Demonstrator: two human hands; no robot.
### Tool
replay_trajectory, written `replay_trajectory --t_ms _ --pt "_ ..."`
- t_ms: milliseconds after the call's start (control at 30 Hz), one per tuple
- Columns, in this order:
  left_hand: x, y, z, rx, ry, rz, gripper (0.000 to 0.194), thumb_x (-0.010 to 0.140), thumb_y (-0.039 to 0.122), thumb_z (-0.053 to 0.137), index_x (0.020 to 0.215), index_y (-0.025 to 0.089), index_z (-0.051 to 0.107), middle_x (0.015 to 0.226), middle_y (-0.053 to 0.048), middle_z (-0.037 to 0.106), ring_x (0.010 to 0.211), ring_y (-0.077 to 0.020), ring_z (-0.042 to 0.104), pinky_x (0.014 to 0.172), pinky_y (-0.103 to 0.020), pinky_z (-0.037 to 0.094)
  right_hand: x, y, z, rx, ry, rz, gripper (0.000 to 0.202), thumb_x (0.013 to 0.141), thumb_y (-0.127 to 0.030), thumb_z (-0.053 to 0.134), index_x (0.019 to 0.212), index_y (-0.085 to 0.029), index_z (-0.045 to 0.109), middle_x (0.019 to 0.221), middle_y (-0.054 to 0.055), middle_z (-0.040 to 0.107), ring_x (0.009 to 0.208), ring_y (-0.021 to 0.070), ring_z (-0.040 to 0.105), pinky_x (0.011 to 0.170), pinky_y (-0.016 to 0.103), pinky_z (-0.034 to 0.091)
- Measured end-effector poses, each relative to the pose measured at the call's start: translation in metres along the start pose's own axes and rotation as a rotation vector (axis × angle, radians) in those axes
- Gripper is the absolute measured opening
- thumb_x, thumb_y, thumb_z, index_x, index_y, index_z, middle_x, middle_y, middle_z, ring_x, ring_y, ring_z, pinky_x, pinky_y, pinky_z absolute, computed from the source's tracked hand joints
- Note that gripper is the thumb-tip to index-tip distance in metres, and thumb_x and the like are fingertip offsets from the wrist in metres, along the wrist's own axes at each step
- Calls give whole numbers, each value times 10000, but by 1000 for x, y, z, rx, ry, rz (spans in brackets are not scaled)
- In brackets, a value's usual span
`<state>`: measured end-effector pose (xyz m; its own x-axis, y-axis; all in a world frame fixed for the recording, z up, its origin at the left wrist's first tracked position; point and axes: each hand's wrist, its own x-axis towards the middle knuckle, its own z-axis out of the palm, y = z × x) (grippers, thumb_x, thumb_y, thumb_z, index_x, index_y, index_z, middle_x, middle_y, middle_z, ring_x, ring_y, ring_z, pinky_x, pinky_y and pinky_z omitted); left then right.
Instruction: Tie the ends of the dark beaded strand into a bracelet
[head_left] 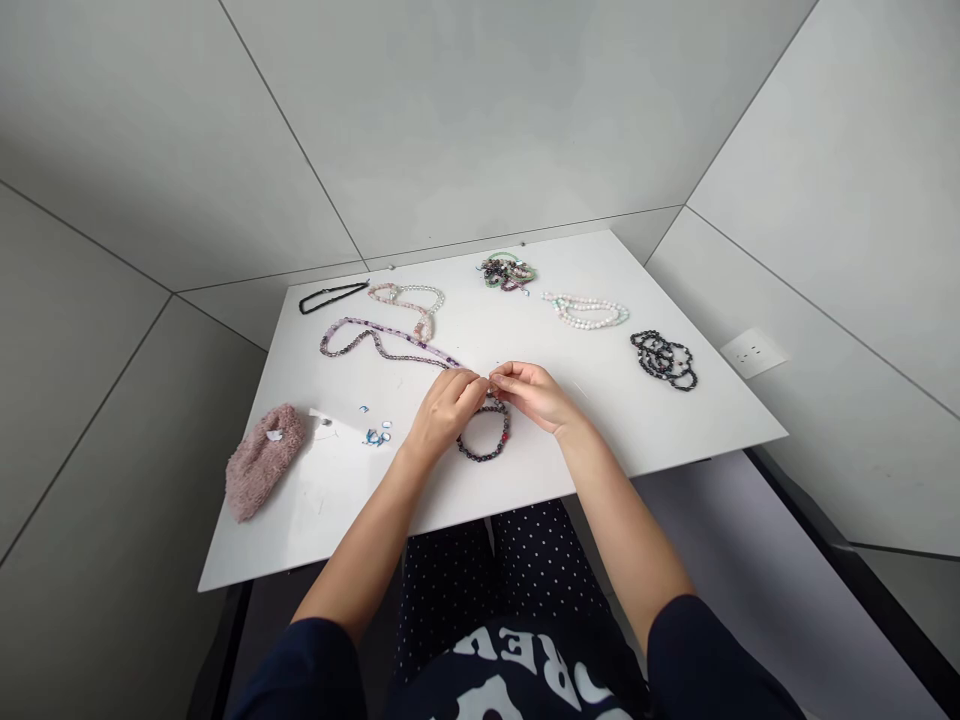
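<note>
My left hand and my right hand meet over the white table, fingertips pinched close together. Between and just below them lies a dark beaded loop with a red bead on its right side. The fingers of both hands are closed at the top end of this loop; the exact piece in each pinch is too small to make out. A long purple and grey bead strand runs from the upper left down to my left hand, where its end is hidden.
On the white table lie a black strand, a pink and clear strand, a mixed bundle, a pale strand, black bead loops, blue scraps and a fluffy pink item.
</note>
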<state>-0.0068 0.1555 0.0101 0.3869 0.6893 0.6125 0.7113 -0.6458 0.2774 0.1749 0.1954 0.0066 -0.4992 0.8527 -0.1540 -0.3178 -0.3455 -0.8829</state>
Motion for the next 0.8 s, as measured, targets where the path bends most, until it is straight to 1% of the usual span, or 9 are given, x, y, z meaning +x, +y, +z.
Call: replay_trajectory --t_ms 100,200,400,500,567,667,800 --pt "-4 -4 2 0 36 29 150 976 170 506 1033 239 626 952 -86 680 927 -210 636 842 -376 506 0 1 1 32 6 18 292 674 -386 858 782 -173 692 740 -24 640 686 98 541 716 289 424" --pt "-6 -5 4 -13 43 51 166 974 159 508 1048 246 628 990 -90 685 956 -209 644 847 -382 512 0 3 1 40 1 38 295 672 -401 857 783 -182 693 739 -20 643 686 110 536 721 304 423" --pt "-9 -3 4 41 75 148 223 979 137 495 1149 233 603 1035 -80 682 974 -180 655 835 -331 543 -1 4 -1 73 -33 71 301 660 -419 863 761 -188 698 708 -25 619 681 119 499 702 299 398" --pt "-9 -1 5 82 130 150 195 980 162 521 1146 220 605 1042 -70 670 966 -165 663 800 -296 563 -2 4 -2 88 -42 90 291 663 -413 865 769 -192 708 722 -19 625 698 124 499 718 303 394" --pt "-8 -1 6 95 166 189 201 959 132 553 1143 203 594 1069 -79 671 964 -168 664 781 -293 573 -2 5 -2 103 -47 97 286 664 -411 867 768 -193 712 730 -15 630 709 125 502 734 305 389" --pt "-4 -1 7 80 154 275 222 929 54 555 1106 186 581 1112 -101 693 959 -189 666 780 -323 579 -2 5 -2 117 -60 95 284 662 -409 866 768 -192 717 733 -13 633 714 125 503 736 304 381" --pt "-3 -1 8 59 145 303 207 933 37 528 1071 182 581 1119 -121 716 990 -212 675 795 -353 578 -3 6 -2 136 -62 96 276 663 -381 864 783 -180 717 751 -8 643 743 128 535 754 300 391"
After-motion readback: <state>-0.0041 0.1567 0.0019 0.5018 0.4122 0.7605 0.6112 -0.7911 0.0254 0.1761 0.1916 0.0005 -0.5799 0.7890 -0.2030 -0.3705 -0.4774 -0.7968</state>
